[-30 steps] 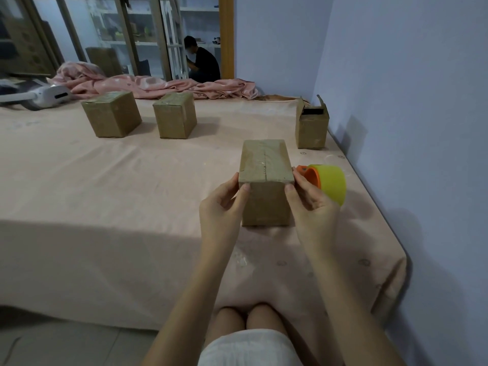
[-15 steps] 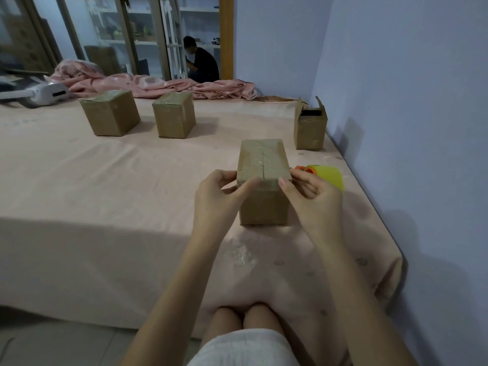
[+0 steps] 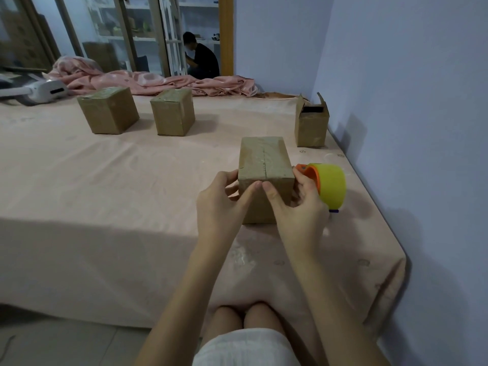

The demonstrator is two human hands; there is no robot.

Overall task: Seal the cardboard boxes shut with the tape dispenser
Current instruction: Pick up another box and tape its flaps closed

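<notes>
Both hands now in on the near face of the box [image 3: 265, 165], versus out at its left and right edges a second ago. Left hand [image 3: 220, 204] with thumb on the box's top left edge, index laid flat across the front, other fingers loosely curled against the left side. Right hand [image 3: 295, 207] with index pressed flat on the front, tip meeting the left index at the centre seam just under the top edge, thumb hooked round the right corner; nothing gripped in either hand, just pressing. Reads as smoothing the tape end down over the front, so this box likely near sealed. Dispenser [image 3: 327, 186] parked just right of the box, behind the right hand, apparently not held. Two closed boxes [image 3: 108, 110] [image 3: 173, 112] far left, taping hard to confirm from here. Open box [image 3: 311, 122] far right by the wall, flaps up, not yet sealed, probably next. Camera view slightly shifted, layout otherwise unchanged.
</notes>
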